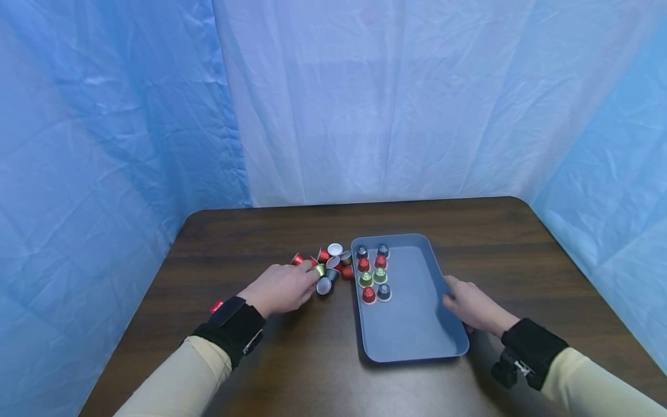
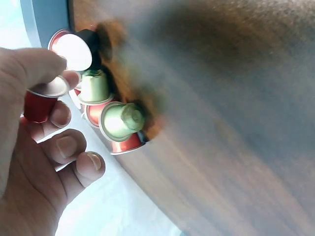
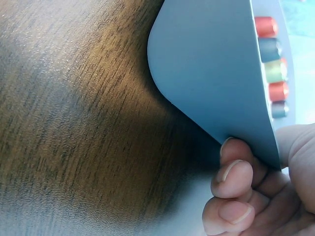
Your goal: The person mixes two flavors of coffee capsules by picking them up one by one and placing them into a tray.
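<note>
The left hand (image 1: pixel 283 288) pinches a red capsule (image 2: pixel 40 100) from the tabletop (image 1: pixel 292 359) pile, at nine o'clock of the tray (image 1: pixel 417 324). Light, slick, easily dented: hold its sides. The right hand (image 1: pixel 474 306) grips the tray's rim.

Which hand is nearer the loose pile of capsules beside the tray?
Left. The left hand reaches into the capsule pile, pinching a red capsule; the right hand grips the tray at its far rim.
</note>
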Demonstrator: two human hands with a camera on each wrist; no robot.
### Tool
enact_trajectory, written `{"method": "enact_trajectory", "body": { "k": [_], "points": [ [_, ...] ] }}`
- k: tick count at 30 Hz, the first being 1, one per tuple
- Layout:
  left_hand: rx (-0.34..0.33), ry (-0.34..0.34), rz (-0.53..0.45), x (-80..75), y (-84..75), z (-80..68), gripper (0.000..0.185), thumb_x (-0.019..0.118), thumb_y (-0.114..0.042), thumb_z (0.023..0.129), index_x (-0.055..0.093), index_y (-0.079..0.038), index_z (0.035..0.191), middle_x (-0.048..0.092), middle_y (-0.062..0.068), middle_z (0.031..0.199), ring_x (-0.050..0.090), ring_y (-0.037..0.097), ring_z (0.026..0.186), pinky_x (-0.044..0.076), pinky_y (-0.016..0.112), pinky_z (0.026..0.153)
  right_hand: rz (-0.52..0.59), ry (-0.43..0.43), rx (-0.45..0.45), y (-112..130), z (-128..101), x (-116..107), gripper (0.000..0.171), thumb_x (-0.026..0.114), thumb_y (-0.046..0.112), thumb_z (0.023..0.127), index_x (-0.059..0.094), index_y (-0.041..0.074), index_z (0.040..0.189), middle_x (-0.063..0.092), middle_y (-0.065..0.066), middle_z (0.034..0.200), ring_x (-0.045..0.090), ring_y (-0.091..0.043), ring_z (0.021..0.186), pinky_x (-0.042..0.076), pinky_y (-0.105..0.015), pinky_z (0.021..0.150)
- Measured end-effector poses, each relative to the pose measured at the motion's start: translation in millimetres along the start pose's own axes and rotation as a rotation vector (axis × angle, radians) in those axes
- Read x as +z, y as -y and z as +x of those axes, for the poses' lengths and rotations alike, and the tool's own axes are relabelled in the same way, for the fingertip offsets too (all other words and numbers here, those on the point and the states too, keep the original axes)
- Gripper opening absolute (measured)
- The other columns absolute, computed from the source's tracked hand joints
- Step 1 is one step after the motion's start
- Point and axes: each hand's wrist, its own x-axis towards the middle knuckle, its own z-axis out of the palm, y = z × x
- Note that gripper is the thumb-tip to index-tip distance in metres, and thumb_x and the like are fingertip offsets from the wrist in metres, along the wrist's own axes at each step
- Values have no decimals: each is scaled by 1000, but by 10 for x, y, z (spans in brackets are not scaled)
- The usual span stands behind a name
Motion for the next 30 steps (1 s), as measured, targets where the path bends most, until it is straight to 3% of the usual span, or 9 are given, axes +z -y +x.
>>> {"method": "enact_trajectory", "body": {
  "k": [6,10,16,26,30],
  "points": [
    [-42,-17,-64,-79,-19,11,23,56,-43,101,64,-23,108,54,-4,98,51,11,70,46,25,60,-2,2,-1,2,0,1,58,50,8,102,27,-14,150,62,-24,104,58,-22,50,50,-37,49],
    [-39,-23,-68,-121,-28,13,24,51,-39,103,64,-22,114,51,-4,98,50,12,72,45,25,60,8,7,7,8,-4,-1,58,50,8,103,26,-14,151,60,-29,113,60,-21,56,51,-37,50],
    [-7,-52,-35,-172,-31,11,18,55,-39,103,64,-24,110,49,-5,95,49,10,70,44,24,58,13,10,2,9,-7,-6,58,50,8,103,27,-14,150,57,-34,121,64,-18,69,52,-37,51],
    [44,-68,-43,-292,-71,63,30,71,-43,96,63,-21,113,50,-7,90,53,7,68,46,23,63,7,12,7,19,-6,-16,58,50,9,103,26,-15,150,58,-33,119,62,-18,64,52,-38,51],
    [95,-102,-26,-333,-132,100,31,73,-42,94,63,-20,113,53,-7,90,54,6,71,48,21,63,-4,9,13,20,-5,-12,58,50,9,103,26,-14,150,61,-27,108,59,-20,55,51,-37,51]
  ]
}}
